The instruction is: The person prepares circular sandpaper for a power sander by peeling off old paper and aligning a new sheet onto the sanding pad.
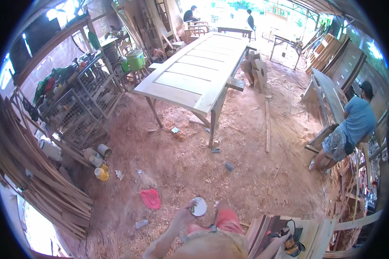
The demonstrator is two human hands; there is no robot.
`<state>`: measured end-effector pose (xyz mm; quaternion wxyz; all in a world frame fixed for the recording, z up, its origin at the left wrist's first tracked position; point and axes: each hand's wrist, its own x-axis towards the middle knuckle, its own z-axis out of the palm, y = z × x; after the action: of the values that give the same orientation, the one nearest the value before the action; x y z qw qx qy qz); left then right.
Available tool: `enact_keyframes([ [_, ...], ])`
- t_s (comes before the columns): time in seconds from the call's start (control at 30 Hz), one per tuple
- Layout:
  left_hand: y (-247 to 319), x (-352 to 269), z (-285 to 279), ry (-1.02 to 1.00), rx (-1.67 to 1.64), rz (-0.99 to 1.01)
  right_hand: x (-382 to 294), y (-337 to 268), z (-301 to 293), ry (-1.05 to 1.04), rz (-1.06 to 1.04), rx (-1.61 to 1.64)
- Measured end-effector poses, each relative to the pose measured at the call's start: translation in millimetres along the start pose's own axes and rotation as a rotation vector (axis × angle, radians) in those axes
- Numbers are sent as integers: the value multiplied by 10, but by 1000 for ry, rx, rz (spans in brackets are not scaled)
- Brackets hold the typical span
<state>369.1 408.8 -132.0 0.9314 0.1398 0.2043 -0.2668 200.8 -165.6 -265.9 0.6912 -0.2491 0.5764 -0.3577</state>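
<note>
My left hand (187, 213) grips a white round disc (198, 207) that bears some print, out in front of my body; whether it is a flat disc or the end of a can is unclear. My right hand (281, 239) is low on the right, over a stack of wooden boards (257, 231). Close beside it lies an orange and black power tool (291, 246) with a dark cord. A small red and black item (273, 233) shows near the wrist. Blur hides how the right fingers are set.
Ahead stands a long panelled wooden door (194, 74) on trestles. A person in a blue shirt (359, 119) works at a bench on the right. Long planks (45, 181) lean at left, near a yellow jug (101, 174). A pink plastic bag (150, 198) lies on the shaving-covered floor.
</note>
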Motion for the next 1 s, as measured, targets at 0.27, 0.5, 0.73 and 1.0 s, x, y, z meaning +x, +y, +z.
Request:
enact_keyframes([
  [0.27,816,1439,146,132,2,-187,-1424,327,1926,-272,-181,-338],
  [0.5,1548,2633,797,-128,315,-303,-2806,950,3702,-860,13,-721],
  [0.73,2588,2849,702,-156,305,-228,-3955,1645,4703,-1401,310,-1045],
  [1.0,4982,1431,37,-176,112,416,-6161,3813,6309,-2034,597,-1650],
])
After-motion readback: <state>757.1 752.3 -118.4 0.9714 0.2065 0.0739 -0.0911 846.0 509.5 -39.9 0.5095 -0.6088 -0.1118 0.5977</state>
